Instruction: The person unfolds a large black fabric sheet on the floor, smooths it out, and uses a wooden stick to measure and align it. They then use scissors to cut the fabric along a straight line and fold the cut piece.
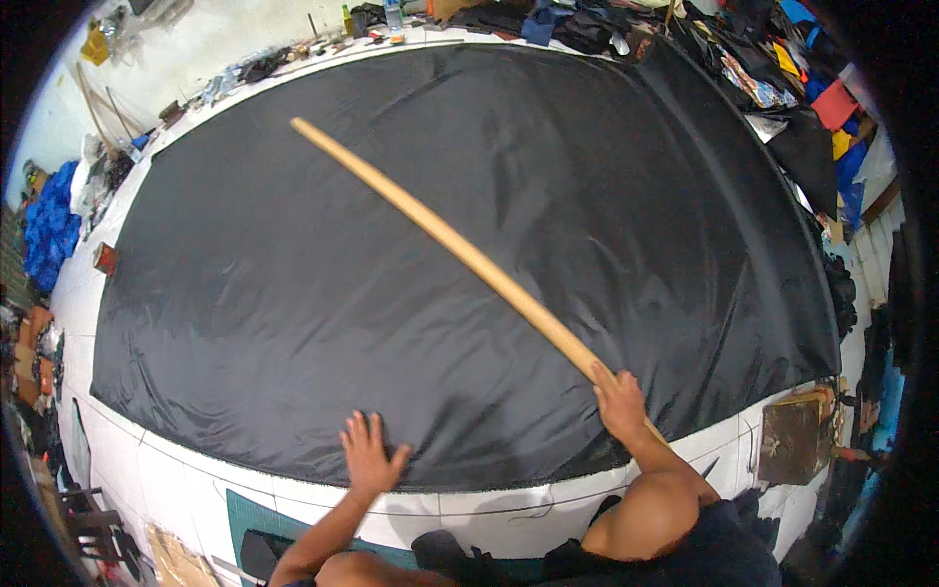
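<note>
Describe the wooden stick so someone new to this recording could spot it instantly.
Find the wide black sheet spread on the white tiled floor. Across it, a long wooden stick slants from upper left down to the right hand. Its slim, pale tan length stands out against the black.

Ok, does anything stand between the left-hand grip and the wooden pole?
Nothing visible does. Between the left-hand grip and the wooden pole lies only the wrinkled black sheet. The right-hand grip is closed around the pole near its lower end.
</note>
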A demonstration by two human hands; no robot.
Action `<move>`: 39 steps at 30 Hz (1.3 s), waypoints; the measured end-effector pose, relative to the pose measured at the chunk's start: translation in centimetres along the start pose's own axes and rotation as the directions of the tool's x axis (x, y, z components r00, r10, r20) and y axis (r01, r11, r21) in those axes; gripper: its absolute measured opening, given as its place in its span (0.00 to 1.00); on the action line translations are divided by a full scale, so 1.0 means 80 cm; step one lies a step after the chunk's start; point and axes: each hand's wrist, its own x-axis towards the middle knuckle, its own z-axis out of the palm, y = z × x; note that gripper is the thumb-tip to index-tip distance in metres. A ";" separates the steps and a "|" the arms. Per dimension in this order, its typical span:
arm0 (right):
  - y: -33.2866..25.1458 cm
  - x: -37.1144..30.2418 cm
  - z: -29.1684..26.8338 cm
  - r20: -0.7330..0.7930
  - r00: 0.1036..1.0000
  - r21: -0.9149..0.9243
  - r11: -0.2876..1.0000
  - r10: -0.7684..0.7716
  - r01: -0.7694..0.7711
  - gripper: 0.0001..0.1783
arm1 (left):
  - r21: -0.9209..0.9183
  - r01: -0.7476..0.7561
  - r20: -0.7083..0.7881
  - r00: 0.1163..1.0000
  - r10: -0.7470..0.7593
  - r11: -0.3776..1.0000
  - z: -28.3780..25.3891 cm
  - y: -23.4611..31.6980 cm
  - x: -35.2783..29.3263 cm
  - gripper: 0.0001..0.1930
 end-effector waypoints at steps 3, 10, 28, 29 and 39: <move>0.057 -0.016 -0.016 0.028 0.983 0.004 0.984 0.179 -0.179 0.30 | 0.000 0.019 0.003 1.000 -0.019 1.000 0.025 0.041 -0.035 0.49; 0.170 0.057 -0.060 -0.087 0.941 0.126 0.940 0.328 -0.317 0.29 | 0.008 -0.186 0.144 0.972 0.183 0.982 0.033 0.064 -0.060 0.49; 0.129 -0.134 -0.021 -0.073 0.979 0.044 0.982 0.188 -0.185 0.30 | -0.075 -0.635 0.294 0.723 0.626 0.769 0.045 0.121 -0.086 0.34; 0.142 -0.129 -0.024 -0.063 0.969 0.047 0.971 0.238 -0.236 0.29 | -0.063 -0.642 0.286 0.721 0.630 0.764 0.036 0.125 -0.084 0.35; 0.184 -0.082 -0.079 -0.145 0.881 0.237 0.881 0.450 -0.410 0.28 | -0.293 -0.409 -0.072 0.911 0.406 0.865 0.007 0.091 -0.080 0.24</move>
